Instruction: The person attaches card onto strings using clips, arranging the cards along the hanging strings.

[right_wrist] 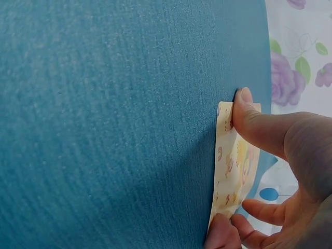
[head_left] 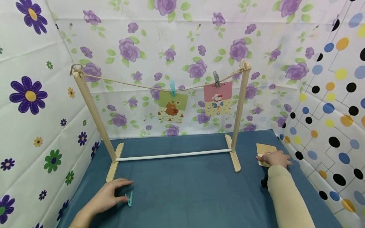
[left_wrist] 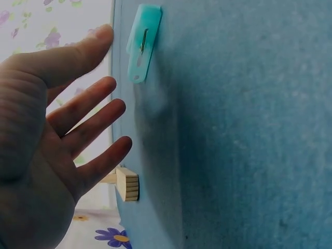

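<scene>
My left hand (head_left: 106,197) hovers low over the blue cloth with thumb and fingers apart. Just beyond its thumb lies a teal clothespin (head_left: 130,201), which also shows in the left wrist view with its metal spring (left_wrist: 144,42). At the far right, my right hand (head_left: 276,158) grips a pale yellow picture card (head_left: 264,148) on the cloth. Its thumb is at one edge of the card (right_wrist: 224,166) and fingers at the opposite edge, in the right wrist view. The palm covers part of the card's print from above.
A wooden stand (head_left: 240,110) with a white crossbar (head_left: 174,155) carries a sagging twine (head_left: 122,83). A teal clothespin (head_left: 172,88) holds a green bear card (head_left: 172,107); a silver clip (head_left: 216,79) holds a pink card (head_left: 218,98). Patterned fabric walls enclose three sides.
</scene>
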### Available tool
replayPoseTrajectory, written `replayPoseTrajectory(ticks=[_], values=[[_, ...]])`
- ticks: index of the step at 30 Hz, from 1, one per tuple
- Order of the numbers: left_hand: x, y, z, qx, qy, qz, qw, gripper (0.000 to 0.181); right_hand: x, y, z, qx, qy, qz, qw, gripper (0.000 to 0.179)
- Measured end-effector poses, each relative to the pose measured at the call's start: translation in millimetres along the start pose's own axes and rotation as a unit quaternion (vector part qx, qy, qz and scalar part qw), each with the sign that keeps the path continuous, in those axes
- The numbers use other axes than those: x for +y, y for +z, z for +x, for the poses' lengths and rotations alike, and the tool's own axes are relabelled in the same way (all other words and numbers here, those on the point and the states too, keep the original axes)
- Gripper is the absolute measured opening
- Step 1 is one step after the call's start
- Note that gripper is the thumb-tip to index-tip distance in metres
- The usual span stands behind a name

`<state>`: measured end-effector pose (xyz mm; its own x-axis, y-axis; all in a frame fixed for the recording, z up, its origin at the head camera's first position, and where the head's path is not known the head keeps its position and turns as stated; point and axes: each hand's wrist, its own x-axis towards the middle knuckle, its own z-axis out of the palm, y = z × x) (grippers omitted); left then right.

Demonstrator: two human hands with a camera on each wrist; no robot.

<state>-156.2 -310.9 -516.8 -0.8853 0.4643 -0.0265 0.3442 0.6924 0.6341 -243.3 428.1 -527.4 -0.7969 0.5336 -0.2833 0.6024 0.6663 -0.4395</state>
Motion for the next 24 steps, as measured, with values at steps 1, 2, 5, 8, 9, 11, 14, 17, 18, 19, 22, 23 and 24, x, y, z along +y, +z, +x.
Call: replayPoseTrajectory(ticks=[1,2,5,8,9,11,14,17,18,19,22,23,24], values=[[-0.4,-0.5,-0.6,-0.006,0.0,-0.003,1.0,0.059,0.7,0.9,1.7,0.0,-0.002,-0.005,1.0,0.105],[-0.9,-0.8,-0.9,-0.011,-0.003,-0.006,0.9999,0.059,1.5,1.9,3.7,0.0,-0.002,-0.008,1.0,0.104],[-3.0,-2.0,-1.4,-0.032,-0.004,-0.017,0.9993,0.058,3.9,4.1,8.2,0.004,-0.004,-0.012,0.9999,0.102],[-5.1,-2.3,-1.6,-0.048,-0.011,-0.027,0.9984,0.056,5.3,5.8,11.3,0.002,0.006,-0.002,1.0,0.109],[-5.4,-2.4,-1.7,-0.051,-0.012,-0.03,0.9982,0.056,5.6,5.9,11.6,0.001,0.01,0.002,0.9999,0.113],[-5.5,-2.8,-2.5,-0.055,-0.013,-0.035,0.9978,0.056,5.6,6.5,11.9,-0.003,0.014,0.008,0.9999,0.12],[-4.7,-3.0,-2.9,-0.055,-0.014,-0.038,0.9977,0.056,3.3,5.1,9.2,0.004,0.008,0.002,1.0,0.114],[-4.1,-2.5,-3.1,-0.054,-0.019,-0.036,0.9977,0.057,1.2,4.0,5.0,0.008,0.003,0.0,1.0,0.11],[-4.1,-2.3,-3.2,-0.053,-0.02,-0.035,0.9977,0.057,0.5,4.0,3.4,0.009,0.004,0.002,0.9999,0.109],[-4.1,-1.9,-3.4,-0.054,-0.022,-0.034,0.9977,0.057,0.1,3.9,2.0,0.01,0.005,0.003,0.9999,0.109],[-4.2,-0.5,-4.5,-0.056,-0.028,-0.032,0.9975,0.058,-0.3,4.9,-2.5,0.006,0.016,0.019,0.9997,0.119],[-4.1,-0.2,-4.9,-0.056,-0.028,-0.032,0.9975,0.058,-0.5,5.1,-3.5,0.007,0.018,0.022,0.9996,0.12],[-4.0,0.2,-5.2,-0.056,-0.029,-0.033,0.9975,0.058,-0.6,5.4,-3.8,0.009,0.019,0.024,0.9995,0.121]])
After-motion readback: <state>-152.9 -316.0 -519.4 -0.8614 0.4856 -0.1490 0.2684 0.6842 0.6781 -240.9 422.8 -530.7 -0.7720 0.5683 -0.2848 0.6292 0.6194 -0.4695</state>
